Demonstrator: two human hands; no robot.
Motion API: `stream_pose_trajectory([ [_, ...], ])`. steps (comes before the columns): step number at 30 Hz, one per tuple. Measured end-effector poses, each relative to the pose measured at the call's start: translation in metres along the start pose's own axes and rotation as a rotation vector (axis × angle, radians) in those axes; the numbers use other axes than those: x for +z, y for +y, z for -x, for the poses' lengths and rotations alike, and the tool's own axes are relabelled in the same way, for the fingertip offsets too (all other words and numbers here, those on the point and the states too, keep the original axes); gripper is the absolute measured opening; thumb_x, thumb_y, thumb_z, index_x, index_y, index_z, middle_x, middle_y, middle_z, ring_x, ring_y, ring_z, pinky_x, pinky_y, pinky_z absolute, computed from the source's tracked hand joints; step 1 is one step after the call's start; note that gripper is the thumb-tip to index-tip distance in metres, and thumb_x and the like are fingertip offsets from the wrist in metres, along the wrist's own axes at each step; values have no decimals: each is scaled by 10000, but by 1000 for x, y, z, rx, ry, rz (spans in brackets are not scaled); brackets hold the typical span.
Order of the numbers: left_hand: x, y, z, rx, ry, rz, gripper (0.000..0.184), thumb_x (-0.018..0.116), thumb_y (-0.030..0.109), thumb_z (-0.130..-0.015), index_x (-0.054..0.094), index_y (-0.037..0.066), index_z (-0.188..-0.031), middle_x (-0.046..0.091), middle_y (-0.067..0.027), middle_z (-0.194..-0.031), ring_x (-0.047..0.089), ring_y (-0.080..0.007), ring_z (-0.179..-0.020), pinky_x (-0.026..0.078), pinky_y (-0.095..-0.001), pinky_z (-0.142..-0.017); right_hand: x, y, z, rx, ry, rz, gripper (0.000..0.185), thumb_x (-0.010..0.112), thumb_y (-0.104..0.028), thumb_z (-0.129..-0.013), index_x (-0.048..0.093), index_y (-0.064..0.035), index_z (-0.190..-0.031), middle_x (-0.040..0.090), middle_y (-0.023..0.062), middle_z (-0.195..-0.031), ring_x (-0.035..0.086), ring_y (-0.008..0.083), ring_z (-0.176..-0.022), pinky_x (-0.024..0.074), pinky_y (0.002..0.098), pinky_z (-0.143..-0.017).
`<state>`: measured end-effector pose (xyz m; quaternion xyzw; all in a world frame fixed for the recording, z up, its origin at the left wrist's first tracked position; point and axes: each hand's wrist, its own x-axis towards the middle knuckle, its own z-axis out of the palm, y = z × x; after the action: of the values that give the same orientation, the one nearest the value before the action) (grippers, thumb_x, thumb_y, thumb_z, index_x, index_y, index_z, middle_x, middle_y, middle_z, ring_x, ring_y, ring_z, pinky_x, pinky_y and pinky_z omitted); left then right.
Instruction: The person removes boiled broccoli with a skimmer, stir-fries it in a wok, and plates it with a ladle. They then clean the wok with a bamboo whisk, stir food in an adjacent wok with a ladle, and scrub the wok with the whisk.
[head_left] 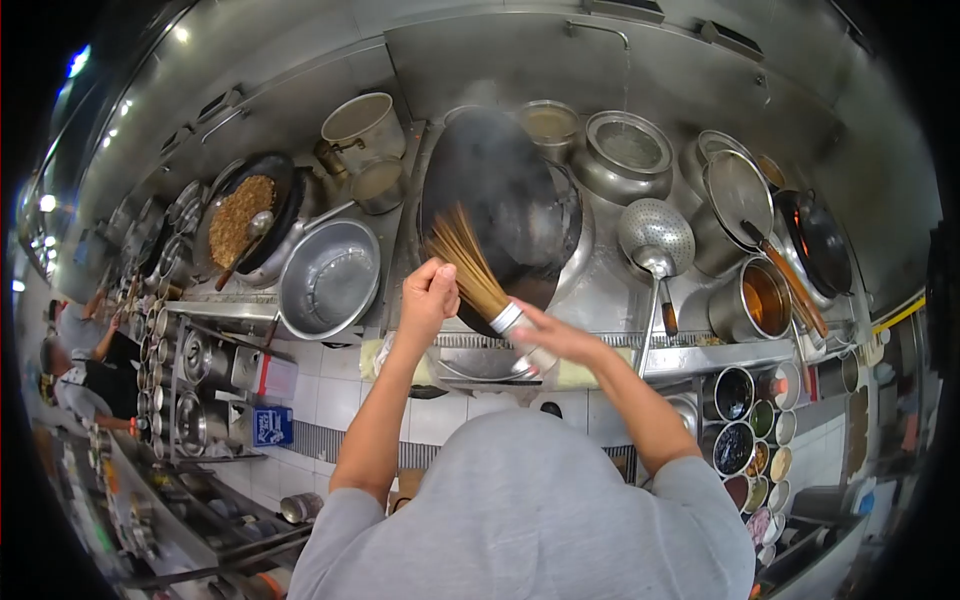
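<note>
A large dark wok stands tilted over the stove, with steam or smoke in front of its upper part. My left hand is closed in a fist at the wok's near left edge; what its fingers grip is hidden. In my right hand, blurred by motion, is the white-wrapped end of a bamboo brush. The brush's thin bristles point up and left across the near side of the wok, close beside my left hand.
Left of the wok are an empty metal basin, pots and a second wok with brown food. A perforated ladle, a strainer and a pot of orange liquid lie right. Water runs from a tap. Co-workers stand far left.
</note>
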<state>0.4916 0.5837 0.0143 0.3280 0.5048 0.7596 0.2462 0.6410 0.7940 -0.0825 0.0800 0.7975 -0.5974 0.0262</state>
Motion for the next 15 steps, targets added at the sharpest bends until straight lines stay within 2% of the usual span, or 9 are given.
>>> stream_pose_trajectory([
  [2,-4,-3,7,11,-24,89,353,546,229,-1015,418,102,-713,327,46,-551,274,-45,-413,215,-236,-384,-28,58,-8,198,135,192,772,603,-462,-926,252,-139,-1533,511,191,-1379,628,328,-1047,520,405,-832],
  [5,-13,-1,18,-107,314,198,337,530,245,-1018,427,107,-728,313,50,-575,257,-47,-433,220,-234,-391,-68,120,-4,439,513,471,686,512,-467,-971,219,-222,-1541,480,217,-1397,671,387,-923,581,387,-555],
  [7,-27,-6,27,-71,413,254,320,517,272,-1022,443,110,-755,314,45,-579,251,-53,-428,230,-235,-397,-59,104,28,569,683,-573,672,516,-434,-969,236,-181,-1525,476,246,-1391,671,441,-801,570,473,-559],
  [8,-35,-18,29,-65,436,245,317,510,283,-1024,449,110,-766,312,45,-581,256,-55,-429,236,-237,-403,-50,100,37,570,697,-573,672,516,-434,-969,236,-181,-1525,476,246,-1391,671,441,-801,570,473,-559],
  [10,-43,-58,33,-72,501,326,319,505,298,-1027,449,108,-777,310,44,-583,261,-57,-434,250,-239,-411,-22,100,55,652,652,-404,586,507,-396,-977,343,-118,-1466,514,263,-1311,638,463,-855,539,498,-779],
  [11,-48,-77,37,-76,577,399,322,499,313,-1029,449,106,-788,309,43,-585,267,-60,-440,264,-242,-418,-12,127,59,660,648,-406,586,507,-396,-977,343,-118,-1466,514,263,-1311,638,463,-855,539,498,-779],
  [13,-47,-103,34,-75,611,412,330,501,326,-1028,445,105,-789,313,42,-586,272,-64,-445,288,-255,-430,-2,206,56,422,579,359,474,566,-307,-949,469,-59,-1342,524,263,-1252,595,466,-965,447,473,-960],
  [14,-49,-115,30,-71,636,429,338,504,339,-1026,440,105,-791,317,41,-587,277,-69,-449,311,-267,-442,0,205,69,422,576,357,474,566,-307,-949,469,-59,-1342,524,263,-1252,595,466,-965,447,473,-960],
  [15,-59,-129,28,-70,509,450,260,493,314,-1031,501,91,-898,358,29,-619,349,-98,-498,420,-307,-542,-2,196,85,361,753,562,429,600,-257,-918,509,-52,-1284,533,271,-1227,565,448,-1044,422,473,-983],
])
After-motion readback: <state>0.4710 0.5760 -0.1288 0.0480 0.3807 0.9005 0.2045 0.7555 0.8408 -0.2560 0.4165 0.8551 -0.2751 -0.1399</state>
